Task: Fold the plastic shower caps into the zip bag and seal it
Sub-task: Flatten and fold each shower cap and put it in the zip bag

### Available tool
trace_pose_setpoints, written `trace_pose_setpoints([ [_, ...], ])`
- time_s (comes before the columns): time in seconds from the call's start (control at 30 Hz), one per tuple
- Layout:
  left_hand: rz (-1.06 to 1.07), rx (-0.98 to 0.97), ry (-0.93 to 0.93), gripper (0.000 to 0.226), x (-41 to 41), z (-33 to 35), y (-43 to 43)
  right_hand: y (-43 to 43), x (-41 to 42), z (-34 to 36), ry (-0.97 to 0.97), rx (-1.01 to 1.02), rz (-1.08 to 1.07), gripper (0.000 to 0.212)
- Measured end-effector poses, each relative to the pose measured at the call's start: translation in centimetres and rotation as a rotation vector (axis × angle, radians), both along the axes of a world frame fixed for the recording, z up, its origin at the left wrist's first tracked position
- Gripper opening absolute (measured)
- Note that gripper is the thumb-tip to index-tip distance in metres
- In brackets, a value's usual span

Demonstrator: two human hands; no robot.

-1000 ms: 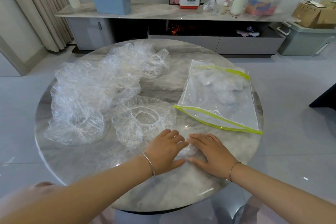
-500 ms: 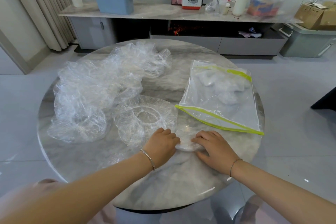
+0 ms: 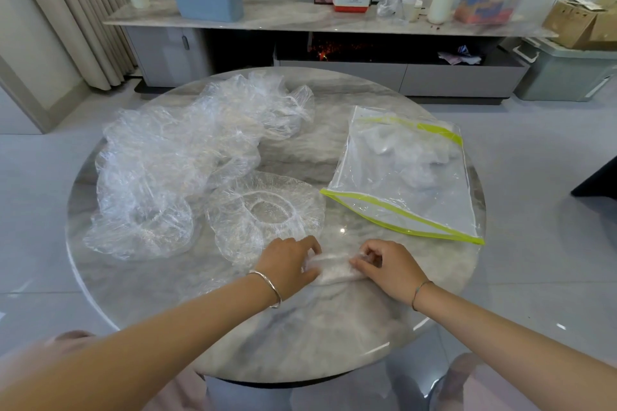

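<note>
Round table [image 3: 300, 337]: bears everything. Loose heap of shower caps [image 3: 173, 157], far left, unfolded. Zip bag [image 3: 400, 183], right, near green edge apparently parted, some caps inside. One spread cap [image 3: 267, 210] lies just beside the left hand [image 3: 287, 264]. Left hand and right hand [image 3: 390, 269] pinch opposite ends of a folded cap [image 3: 334, 270] against the tabletop. Recommendation: press air out and keep the roll tight, narrower than the bag mouth, before lifting.
</note>
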State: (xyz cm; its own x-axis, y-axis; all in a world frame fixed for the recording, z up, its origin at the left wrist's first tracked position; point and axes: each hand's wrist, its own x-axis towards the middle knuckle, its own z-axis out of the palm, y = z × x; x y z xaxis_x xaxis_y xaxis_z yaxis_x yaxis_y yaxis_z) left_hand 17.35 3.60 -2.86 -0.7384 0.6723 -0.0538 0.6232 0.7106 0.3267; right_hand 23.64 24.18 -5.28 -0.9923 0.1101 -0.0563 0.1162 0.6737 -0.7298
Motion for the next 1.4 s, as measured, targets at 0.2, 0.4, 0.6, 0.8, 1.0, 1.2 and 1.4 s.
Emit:
trace_pose_setpoints([
  [0.2, -0.379, -0.101, 0.369, 0.066, -0.4, -0.9, -0.4, -0.4, -0.4, 0.0, -0.025, -0.012, -0.056, 0.026],
  [0.4, -0.466, -0.344, 0.277, 0.055, 0.4, -1.3, -1.3, -0.1, -0.6, 0.1, -0.058, 0.028, -0.041, 0.028],
  [0.6, -0.467, -0.339, 0.136, 0.088, 0.7, -1.2, -1.0, 2.0, -0.6, 0.5, -0.091, 0.021, -0.062, 0.028],
  [0.8, -0.413, -0.22, 0.048, 0.083, 0.9, -0.3, -0.9, 1.4, 0.7, 2.4, 0.233, 0.336, 0.116, 0.009],
  [1.0, -0.346, -0.172, 0.017, 0.091, 1.2, 0.4, -0.5, -0.3, 2.1, 1.3, 0.392, 0.588, 0.472, 0.024],
  [1.2, -0.331, -0.17, -0.059, 0.07, 0.3, 0.5, -0.7, -0.3, 1.4, 0.8, 0.365, 0.682, 0.455, 0.028],
  [1.4, -0.312, -0.148, 0.014, 0.046, -0.2, 0.2, -0.8, -1.0, 1.0, 0.9, 0.203, 0.502, 0.354, 0.035],
])
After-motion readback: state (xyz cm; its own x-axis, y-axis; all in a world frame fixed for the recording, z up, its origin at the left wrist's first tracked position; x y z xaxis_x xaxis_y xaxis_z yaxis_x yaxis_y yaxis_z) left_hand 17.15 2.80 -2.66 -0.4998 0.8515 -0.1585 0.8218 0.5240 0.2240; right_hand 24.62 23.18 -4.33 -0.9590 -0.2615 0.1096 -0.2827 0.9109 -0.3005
